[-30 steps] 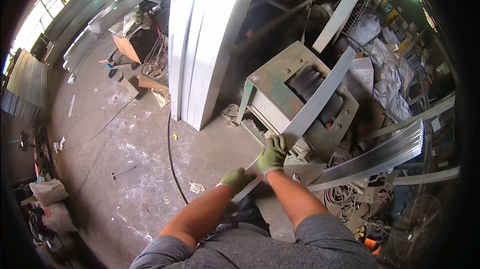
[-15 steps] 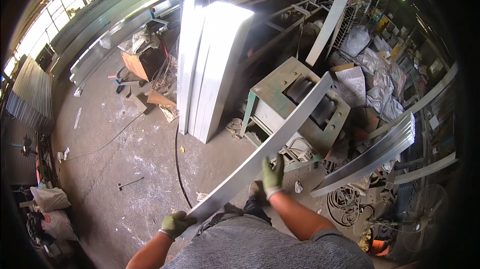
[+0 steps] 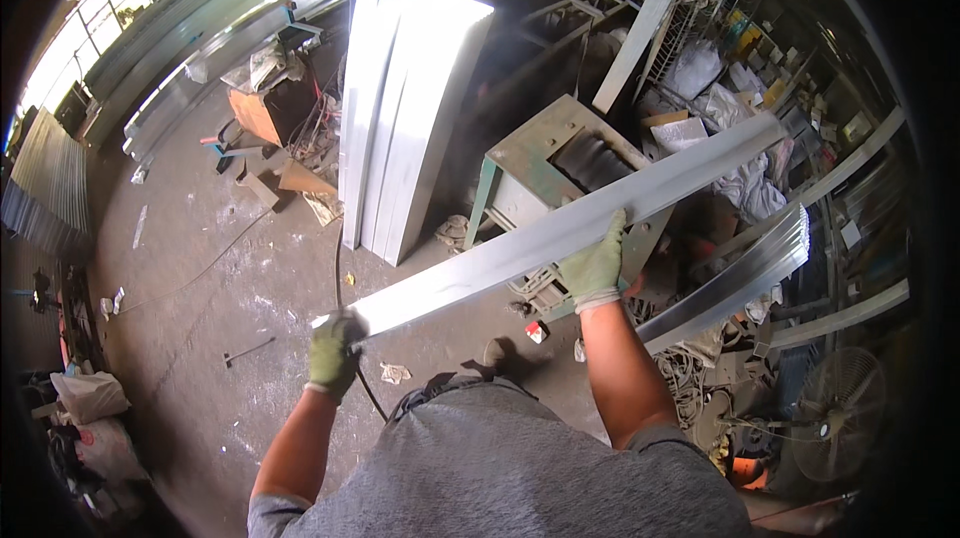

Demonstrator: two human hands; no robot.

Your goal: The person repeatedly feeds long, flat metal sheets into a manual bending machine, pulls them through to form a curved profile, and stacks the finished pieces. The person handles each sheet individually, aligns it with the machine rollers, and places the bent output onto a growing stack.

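Observation:
A long, flat silver metal profile (image 3: 480, 276) spans the view in front of me, slanting up from left to right. My left hand (image 3: 334, 354), in a green glove, is closed around its near left end. Further along, my right hand (image 3: 596, 268), gloved the same way, grips the lower edge, with a finger lying up against the face. Beyond the right hand, the far end passes over a green-framed machine with dark rollers (image 3: 595, 168) and partly hides it.
Stacked bright metal profiles (image 3: 420, 128) stand beyond my left hand. More curved-looking profiles (image 3: 735, 283) lie at the right, near a fan (image 3: 838, 416). A dark cable (image 3: 338, 268) and a T-shaped rod (image 3: 248, 351) lie on the floor. Sacks (image 3: 92, 418) sit at the lower left.
The profile has risen and swung flatter, its far end moving right past the machine. Both hands have moved up; the right, whose fingers were lifted beside the profile, now grips its edge.

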